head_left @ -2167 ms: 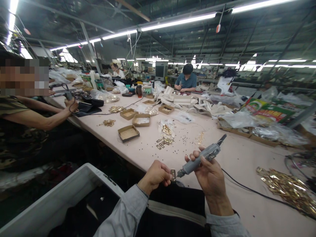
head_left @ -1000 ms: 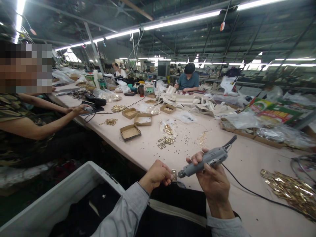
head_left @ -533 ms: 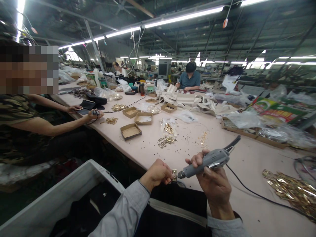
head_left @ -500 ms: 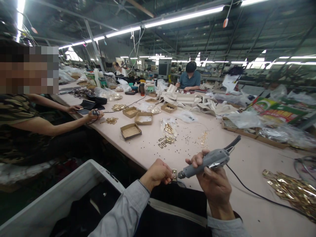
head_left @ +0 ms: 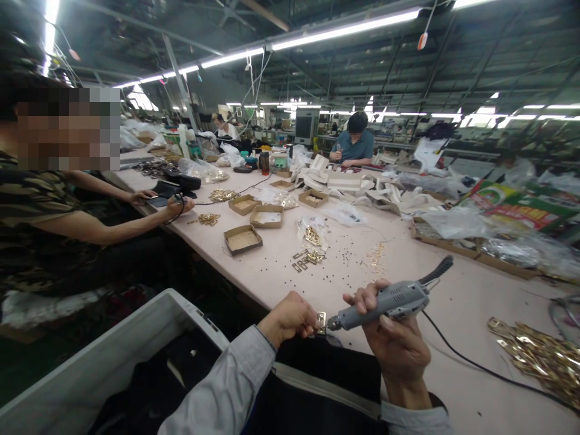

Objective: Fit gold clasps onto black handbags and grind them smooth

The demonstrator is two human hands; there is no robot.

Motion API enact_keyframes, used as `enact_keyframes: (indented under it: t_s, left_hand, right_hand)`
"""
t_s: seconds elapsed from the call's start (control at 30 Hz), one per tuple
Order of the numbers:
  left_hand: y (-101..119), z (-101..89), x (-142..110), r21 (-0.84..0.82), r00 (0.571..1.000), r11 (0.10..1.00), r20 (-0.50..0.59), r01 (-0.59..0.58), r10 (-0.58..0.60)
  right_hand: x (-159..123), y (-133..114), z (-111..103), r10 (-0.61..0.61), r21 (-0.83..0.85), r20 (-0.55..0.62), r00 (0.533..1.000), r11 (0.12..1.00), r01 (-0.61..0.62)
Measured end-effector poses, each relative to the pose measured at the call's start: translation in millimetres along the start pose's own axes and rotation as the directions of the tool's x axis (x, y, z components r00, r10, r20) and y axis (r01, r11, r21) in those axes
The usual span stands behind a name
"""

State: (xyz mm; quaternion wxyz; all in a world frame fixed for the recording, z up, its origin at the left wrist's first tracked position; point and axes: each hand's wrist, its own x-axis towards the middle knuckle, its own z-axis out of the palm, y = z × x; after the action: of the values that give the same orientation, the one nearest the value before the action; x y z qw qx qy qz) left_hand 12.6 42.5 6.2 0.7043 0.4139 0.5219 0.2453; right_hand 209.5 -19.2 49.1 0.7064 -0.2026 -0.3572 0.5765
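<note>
My right hand (head_left: 399, 338) is wrapped round a grey electric screwdriver (head_left: 385, 305), its tip pointing left. That tip meets or nearly meets a small gold metal plate (head_left: 321, 321); contact is hard to make out. Pinched in the fingers of my left hand (head_left: 293, 317) is the plate's left side, partly hidden by them. Below both hands lies a black piece with a pale zip-like strip (head_left: 326, 389), over the table's near edge. Gold rectangular frames (head_left: 308, 260) and scattered small dark bits are on the table beyond my hands.
A white bin (head_left: 113, 350) with black pieces stands at the left. Open cardboard boxes (head_left: 243, 240) sit mid-table. Gold hardware (head_left: 539, 356) is heaped at right, near the screwdriver's black cable (head_left: 475, 361). A co-worker (head_left: 54, 199) sits at left, another (head_left: 356, 145) across the table.
The view has shifted slightly, so most things appear a little further right. Both hands keep their hold, with the screwdriver still at the gold plate.
</note>
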Motion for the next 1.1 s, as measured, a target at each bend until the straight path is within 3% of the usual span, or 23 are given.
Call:
enact_keyframes:
  t_s: [0.3,0.57,1.1]
  left_hand:
    - [5.0,0.9,-1.5,-0.029,0.999,0.999,0.016,0.043,-0.042]
    - [9.9,1.9,-1.9,-0.041,0.996,0.996,0.026,0.082,-0.081]
    - [1.0,-5.3,8.5,-0.036,0.993,0.996,0.086,0.079,-0.076]
  right_hand:
    - [0.3,4.7,-6.9,-0.002,0.009,0.006,1.0,1.0,0.002]
    - [0.8,8.1,-14.6,-0.035,0.03,0.092,0.995,0.999,0.033]
    - [0.1,10.9,-16.0,-0.086,0.031,0.158,0.984,0.996,0.082]
